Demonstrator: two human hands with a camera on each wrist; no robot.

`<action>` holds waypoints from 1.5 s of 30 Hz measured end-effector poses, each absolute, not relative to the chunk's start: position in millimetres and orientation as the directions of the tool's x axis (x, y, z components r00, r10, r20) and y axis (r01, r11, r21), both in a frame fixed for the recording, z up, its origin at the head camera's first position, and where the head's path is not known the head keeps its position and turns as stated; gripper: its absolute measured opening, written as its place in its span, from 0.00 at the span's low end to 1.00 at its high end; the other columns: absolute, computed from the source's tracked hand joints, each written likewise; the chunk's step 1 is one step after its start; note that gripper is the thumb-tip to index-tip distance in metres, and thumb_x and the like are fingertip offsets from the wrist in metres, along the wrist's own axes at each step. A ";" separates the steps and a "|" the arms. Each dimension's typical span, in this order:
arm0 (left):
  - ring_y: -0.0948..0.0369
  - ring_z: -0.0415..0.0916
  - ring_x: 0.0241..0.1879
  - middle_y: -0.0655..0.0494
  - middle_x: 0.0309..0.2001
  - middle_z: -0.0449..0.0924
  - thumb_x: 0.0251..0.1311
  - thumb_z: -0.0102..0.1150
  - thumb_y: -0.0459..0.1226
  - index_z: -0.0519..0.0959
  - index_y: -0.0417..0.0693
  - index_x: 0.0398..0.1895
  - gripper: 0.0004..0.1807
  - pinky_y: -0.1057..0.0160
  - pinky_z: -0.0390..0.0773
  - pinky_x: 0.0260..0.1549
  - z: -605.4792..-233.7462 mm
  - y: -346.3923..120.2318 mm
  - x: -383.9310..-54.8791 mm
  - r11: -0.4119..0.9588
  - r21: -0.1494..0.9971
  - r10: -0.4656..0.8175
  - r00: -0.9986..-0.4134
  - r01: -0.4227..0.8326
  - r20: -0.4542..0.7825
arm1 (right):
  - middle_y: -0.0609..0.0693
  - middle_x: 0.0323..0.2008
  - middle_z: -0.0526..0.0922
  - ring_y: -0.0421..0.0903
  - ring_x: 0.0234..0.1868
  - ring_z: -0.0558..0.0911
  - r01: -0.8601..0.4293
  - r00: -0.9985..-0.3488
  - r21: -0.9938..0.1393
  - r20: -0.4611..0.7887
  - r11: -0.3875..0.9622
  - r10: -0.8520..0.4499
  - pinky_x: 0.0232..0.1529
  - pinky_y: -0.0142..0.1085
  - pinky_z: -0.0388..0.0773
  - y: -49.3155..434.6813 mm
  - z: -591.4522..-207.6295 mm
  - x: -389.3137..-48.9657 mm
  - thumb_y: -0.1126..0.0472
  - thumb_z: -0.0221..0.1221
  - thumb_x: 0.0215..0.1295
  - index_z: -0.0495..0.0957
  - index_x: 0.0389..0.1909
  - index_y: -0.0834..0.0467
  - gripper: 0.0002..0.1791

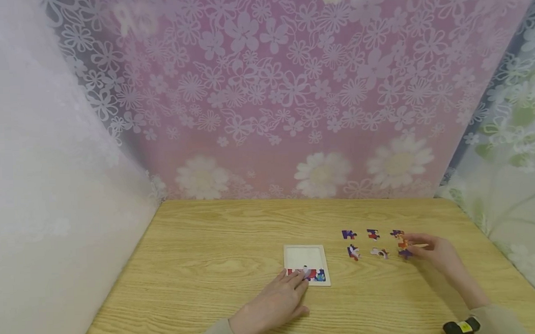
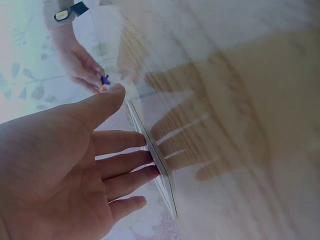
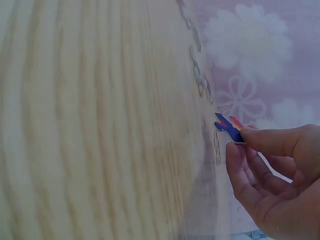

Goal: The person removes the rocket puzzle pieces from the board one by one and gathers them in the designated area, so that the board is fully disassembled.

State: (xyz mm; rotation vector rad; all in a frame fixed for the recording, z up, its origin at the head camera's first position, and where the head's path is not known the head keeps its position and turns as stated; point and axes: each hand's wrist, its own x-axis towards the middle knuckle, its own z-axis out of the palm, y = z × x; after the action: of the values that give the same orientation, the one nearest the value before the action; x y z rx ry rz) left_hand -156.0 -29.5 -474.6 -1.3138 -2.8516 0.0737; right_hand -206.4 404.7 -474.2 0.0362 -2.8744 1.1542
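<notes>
My right hand [image 1: 440, 257] pinches a jigsaw piece [image 3: 231, 129] between thumb and fingertips, at the right end of the loose pieces. The piece is blue with red and orange, and is held up at a tilt in the right wrist view. My left hand [image 1: 274, 300] lies with fingers fairly straight over the lower edge of a shallow puzzle tray [image 1: 326, 263]. Its fingertips overlap the bottom row of fitted pieces [image 1: 319, 275], coloured red, blue and purple, and partly hide them. Above that row the tray's pale base shows.
Several loose jigsaw pieces lie right of the tray in two rows, among them a purple one [image 1: 349, 234] and a mostly white one [image 1: 379, 253]. The wood-grain table [image 1: 200, 258] meets a flowered pink backdrop [image 1: 257, 113] behind. A dark band [image 1: 461, 326] circles my right wrist.
</notes>
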 end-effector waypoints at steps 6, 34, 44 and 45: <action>0.58 0.64 0.73 0.52 0.75 0.64 0.72 0.49 0.59 0.72 0.46 0.71 0.35 0.53 0.65 0.72 -475.4 -30.2 -156.8 0.644 -0.044 0.764 -0.645 0.763 -0.009 | 0.72 0.54 0.81 0.62 0.45 0.85 -0.026 -1.000 -0.634 0.018 0.773 -0.019 0.34 0.34 0.82 410.4 -476.8 -213.2 0.59 0.61 0.72 0.77 0.59 0.71 0.22; 0.60 0.74 0.64 0.56 0.66 0.76 0.70 0.56 0.56 0.80 0.53 0.62 0.25 0.49 0.72 0.66 -474.7 -33.2 -168.8 0.638 0.034 0.768 -0.638 0.770 0.056 | 0.68 0.51 0.84 0.58 0.45 0.86 -0.048 -0.998 -0.635 0.055 0.771 -0.017 0.33 0.38 0.84 403.3 -472.8 -219.5 0.52 0.55 0.77 0.76 0.63 0.67 0.25; 0.59 0.74 0.63 0.54 0.64 0.77 0.71 0.56 0.54 0.80 0.54 0.61 0.23 0.50 0.73 0.66 -473.8 -34.9 -170.6 0.626 0.041 0.776 -0.627 0.779 0.070 | 0.69 0.55 0.82 0.54 0.41 0.88 -0.118 -0.990 -0.672 0.132 0.731 -0.039 0.33 0.39 0.84 373.2 -460.4 -218.5 0.54 0.55 0.78 0.76 0.63 0.64 0.22; 0.59 0.74 0.63 0.54 0.64 0.77 0.71 0.56 0.54 0.80 0.54 0.61 0.23 0.50 0.73 0.66 -473.6 -35.1 -170.5 0.626 0.037 0.776 -0.627 0.779 0.070 | 0.69 0.56 0.81 0.55 0.42 0.88 -0.129 -0.989 -0.675 0.140 0.726 -0.045 0.33 0.39 0.85 369.4 -458.8 -218.3 0.54 0.55 0.78 0.77 0.63 0.64 0.22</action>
State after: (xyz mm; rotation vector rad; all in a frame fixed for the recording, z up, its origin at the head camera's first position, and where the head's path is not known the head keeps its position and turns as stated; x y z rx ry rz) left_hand -170.5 -35.1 -473.6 -1.3353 -2.7900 -0.0980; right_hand -218.3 369.4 -458.8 0.1426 -2.8121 1.1130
